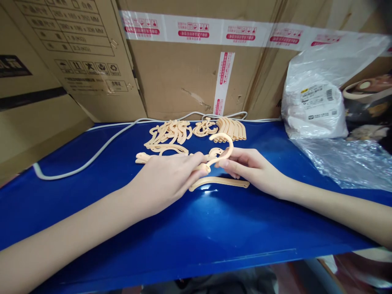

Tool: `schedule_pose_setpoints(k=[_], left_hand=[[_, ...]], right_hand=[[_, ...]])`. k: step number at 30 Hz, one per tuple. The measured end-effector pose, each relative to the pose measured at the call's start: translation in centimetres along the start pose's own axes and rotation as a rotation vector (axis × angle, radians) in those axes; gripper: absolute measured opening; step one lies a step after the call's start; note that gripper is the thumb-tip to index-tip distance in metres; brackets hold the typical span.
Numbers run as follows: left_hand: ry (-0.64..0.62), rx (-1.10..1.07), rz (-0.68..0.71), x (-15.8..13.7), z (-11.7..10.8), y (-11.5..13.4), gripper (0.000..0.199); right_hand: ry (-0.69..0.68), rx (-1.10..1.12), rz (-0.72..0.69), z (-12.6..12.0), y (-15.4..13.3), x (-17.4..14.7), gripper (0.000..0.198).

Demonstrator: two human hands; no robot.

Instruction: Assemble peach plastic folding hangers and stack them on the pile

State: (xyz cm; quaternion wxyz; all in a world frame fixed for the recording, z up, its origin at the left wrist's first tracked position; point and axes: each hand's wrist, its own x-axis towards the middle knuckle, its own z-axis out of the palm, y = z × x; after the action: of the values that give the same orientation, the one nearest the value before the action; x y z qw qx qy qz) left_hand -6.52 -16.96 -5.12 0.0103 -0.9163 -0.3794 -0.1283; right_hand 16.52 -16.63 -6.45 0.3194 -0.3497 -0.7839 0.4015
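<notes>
My left hand (167,177) is closed, its thumb and fingers pinching a beige plastic hanger arm, of which only the tip (206,167) shows past the fingers. My right hand (245,163) pinches a curved beige hanger hook (230,147). The hook's lower end meets the tip of the arm; whether the two are joined I cannot tell. Just below the hands a loose hanger arm (219,181) lies on the blue table (196,232). Another beige piece (142,158) pokes out beyond my left hand, its remainder hidden.
Behind the hands lie a jumbled pile of hanger parts (170,132), a small heap of hooks (203,128) and a row of arms (232,128). A white cable (101,151) runs along the back left. Cardboard boxes (190,73) wall the rear. Clear plastic bags (315,106) sit right.
</notes>
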Motion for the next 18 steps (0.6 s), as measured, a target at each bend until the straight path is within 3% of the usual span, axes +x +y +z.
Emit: schedule_pose_setpoints(k=[2, 6, 9, 13, 18], left_hand=[[-0.021, -0.144, -0.084, -0.1, -0.7, -0.1, 0.034], [-0.054, -0.686, -0.264, -0.3, -1.7, -0.6, 0.024], [-0.134, -0.999, -0.377, -0.2, -1.6, -1.0, 0.026], [-0.172, -1.142, -0.446, 0.2, -0.8, -1.5, 0.030], [-0.144, -1.157, -0.509, 0.5, -0.3, -2.0, 0.028]], right_hand=[[-0.015, -0.179, -0.048, -0.2, 0.1, 0.0, 0.028], [-0.043, -0.633, -0.284, -0.3, 0.6, -0.2, 0.032], [-0.097, -0.832, -0.361, 0.0, 0.9, -0.3, 0.026], [-0.099, -0.911, -0.354, 0.5, 1.0, -0.2, 0.025], [-0.050, -0.925, -0.355, 0.5, 1.4, 0.0, 0.022]])
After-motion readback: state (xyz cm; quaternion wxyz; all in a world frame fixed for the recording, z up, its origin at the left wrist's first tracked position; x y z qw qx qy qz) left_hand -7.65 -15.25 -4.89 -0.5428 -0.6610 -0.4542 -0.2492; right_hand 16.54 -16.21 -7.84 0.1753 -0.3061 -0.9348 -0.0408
